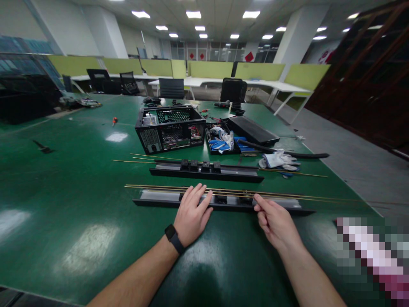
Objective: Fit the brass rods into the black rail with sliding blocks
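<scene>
A long black rail (230, 207) with a pale channel lies crosswise on the green table in front of me. Several thin brass rods (153, 187) run along it, passing over black blocks (221, 197) in the channel and reaching past both ends. My left hand (193, 209), with a black watch (174, 238) on the wrist, lies flat across the rail with its fingers stretched over the rods. Near the block to the right, my right hand (273, 217) is closed in a pinch beside the rods; what its fingertips grip is too small to tell.
Behind lies a second black rail (207, 174) with blocks and rods. Farther back are an open computer case (171, 130), a tray with blue-white gloves (222, 140), a black panel (252, 130), white gloves (277, 160) and a black strip (306, 154). An orange-handled tool (114, 120) lies left.
</scene>
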Motion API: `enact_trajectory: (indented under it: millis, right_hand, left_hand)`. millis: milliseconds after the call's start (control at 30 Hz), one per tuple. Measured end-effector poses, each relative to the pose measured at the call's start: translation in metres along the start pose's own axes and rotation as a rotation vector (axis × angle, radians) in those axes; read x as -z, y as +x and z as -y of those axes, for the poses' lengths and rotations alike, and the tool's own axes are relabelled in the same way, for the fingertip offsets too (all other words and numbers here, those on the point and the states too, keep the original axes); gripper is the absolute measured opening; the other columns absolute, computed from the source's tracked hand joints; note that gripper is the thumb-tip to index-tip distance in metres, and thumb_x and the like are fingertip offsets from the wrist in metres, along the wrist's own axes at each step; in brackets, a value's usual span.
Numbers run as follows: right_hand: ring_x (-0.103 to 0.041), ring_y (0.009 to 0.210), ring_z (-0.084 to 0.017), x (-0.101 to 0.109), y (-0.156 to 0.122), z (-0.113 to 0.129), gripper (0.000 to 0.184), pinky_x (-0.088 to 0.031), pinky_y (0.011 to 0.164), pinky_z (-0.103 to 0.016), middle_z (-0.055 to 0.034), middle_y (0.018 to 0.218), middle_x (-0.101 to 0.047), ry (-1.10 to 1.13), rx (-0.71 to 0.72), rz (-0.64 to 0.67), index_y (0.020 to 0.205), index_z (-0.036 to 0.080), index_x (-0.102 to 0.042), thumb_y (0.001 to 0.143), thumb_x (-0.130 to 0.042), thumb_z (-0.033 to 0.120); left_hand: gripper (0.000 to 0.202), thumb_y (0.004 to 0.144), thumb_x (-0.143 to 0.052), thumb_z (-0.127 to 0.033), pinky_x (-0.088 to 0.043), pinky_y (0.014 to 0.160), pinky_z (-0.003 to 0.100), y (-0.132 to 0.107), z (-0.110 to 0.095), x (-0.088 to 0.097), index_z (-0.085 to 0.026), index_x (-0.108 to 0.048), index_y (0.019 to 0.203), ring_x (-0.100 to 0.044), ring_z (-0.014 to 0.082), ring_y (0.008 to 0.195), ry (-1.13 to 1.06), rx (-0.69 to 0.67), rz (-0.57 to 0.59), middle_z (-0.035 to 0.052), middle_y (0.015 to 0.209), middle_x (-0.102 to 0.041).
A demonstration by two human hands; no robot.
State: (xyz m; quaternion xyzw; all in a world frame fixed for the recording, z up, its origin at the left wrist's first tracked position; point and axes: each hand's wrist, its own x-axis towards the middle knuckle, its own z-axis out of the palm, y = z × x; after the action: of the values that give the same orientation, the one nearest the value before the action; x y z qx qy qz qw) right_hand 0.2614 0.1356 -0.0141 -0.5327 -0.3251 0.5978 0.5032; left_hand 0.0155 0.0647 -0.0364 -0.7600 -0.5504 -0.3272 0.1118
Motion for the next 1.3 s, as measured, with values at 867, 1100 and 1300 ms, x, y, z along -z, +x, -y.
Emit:
enact_trajectory:
  millis: [867,1100,1300]
  right_hand:
    - [-0.035,0.029,-0.002,0.0015,-0.0017,0.0031,0.040,-0.020,0.022,-0.014,0.0005,0.058,-0.059,0.007,0.001,-0.012,0.070,0.014,-0.060,0.062,-0.088,0.042]
    - [-0.034,0.029,-0.002,0.0020,-0.0013,0.0023,0.037,-0.019,0.023,-0.014,0.0023,0.052,-0.055,0.039,0.005,-0.002,0.068,0.014,-0.059,0.063,-0.087,0.038]
    - [-0.036,0.030,-0.003,0.0042,-0.0004,0.0062,0.037,-0.021,0.022,-0.014,0.0015,0.057,-0.058,0.083,0.018,-0.038,0.068,0.016,-0.057,0.060,-0.088,0.033]
  left_hand:
    - [0.048,0.092,-0.056,-0.020,-0.034,0.114,0.055,0.0012,-0.0009,0.0011,-0.018,-0.049,0.139,-0.040,0.0295,0.140,0.002,-0.005,-0.003,0.0157,0.142,-0.052]
    - [0.049,0.092,-0.055,-0.019,-0.035,0.114,0.056,0.0013,-0.0011,0.0012,-0.020,-0.048,0.141,-0.040,0.0298,0.140,-0.010,-0.002,-0.004,0.0150,0.142,-0.052]
    - [0.050,0.091,-0.057,-0.019,-0.034,0.116,0.054,0.0004,-0.0003,0.0008,-0.018,-0.050,0.140,-0.041,0.0293,0.140,-0.005,-0.003,-0.009,0.0156,0.142,-0.052]
